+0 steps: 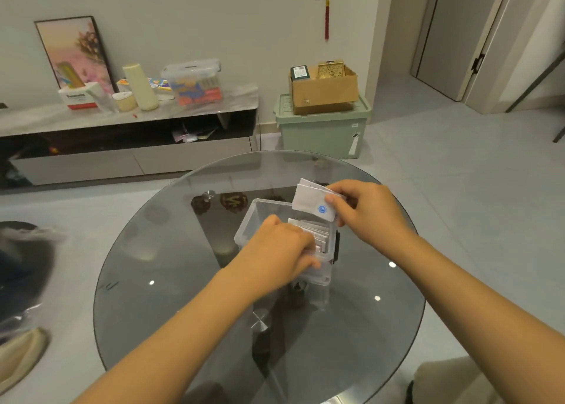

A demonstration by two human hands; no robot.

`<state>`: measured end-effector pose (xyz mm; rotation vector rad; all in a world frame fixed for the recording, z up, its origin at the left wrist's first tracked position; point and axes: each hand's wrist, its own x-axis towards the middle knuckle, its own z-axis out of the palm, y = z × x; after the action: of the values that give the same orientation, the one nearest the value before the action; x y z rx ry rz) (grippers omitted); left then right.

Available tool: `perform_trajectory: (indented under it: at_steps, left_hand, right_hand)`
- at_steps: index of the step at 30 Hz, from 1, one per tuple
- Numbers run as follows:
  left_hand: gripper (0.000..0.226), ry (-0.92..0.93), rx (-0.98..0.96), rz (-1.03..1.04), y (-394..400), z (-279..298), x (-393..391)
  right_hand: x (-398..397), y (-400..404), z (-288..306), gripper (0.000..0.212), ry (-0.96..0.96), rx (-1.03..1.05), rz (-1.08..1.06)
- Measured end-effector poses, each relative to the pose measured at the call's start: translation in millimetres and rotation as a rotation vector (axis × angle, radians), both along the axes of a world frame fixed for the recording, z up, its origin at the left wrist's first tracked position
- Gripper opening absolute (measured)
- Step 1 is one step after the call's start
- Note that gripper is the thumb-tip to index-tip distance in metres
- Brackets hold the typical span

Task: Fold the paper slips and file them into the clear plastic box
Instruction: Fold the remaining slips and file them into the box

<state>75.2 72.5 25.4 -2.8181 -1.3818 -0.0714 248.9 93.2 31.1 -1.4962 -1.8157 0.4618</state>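
Observation:
A clear plastic box [253, 217] stands on the round glass table [171, 281], open at the top. Folded paper slips [318, 235] stand packed inside it at the right. My left hand [281, 250] reaches into the box, its fingers curled against those slips; whether it grips them is hidden. My right hand [363, 211] hovers above the box's far right corner and pinches a folded white slip with a blue round logo [312, 203] between thumb and fingers.
Beyond the table stand a low TV cabinet [128, 119] with boxes and bottles, and a green storage bin [324, 128] with a cardboard box on it. Dark bags lie on the floor at the left [21, 269].

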Motion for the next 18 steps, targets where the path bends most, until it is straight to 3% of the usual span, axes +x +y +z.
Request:
perform_trajectory:
  at_steps: [3, 8, 18]
  left_hand:
    - [0.044, -0.113, -0.037, 0.044, -6.8, -5.9, -9.2]
    - [0.079, -0.064, -0.025, 0.069, -2.9, -13.1, -12.8]
    - [0.074, 0.024, 0.011, 0.118, 11.2, -20.5, -3.1]
  right_hand:
    - [-8.8, -5.1, -1.7, 0.016, -0.024, 0.039, 0.048]
    - [-14.7, -7.6, -5.8, 0.016, -0.043, 0.141, 0.040]
    - [-17.9, -0.6, -15.0, 0.018, -0.104, 0.144, -0.021]
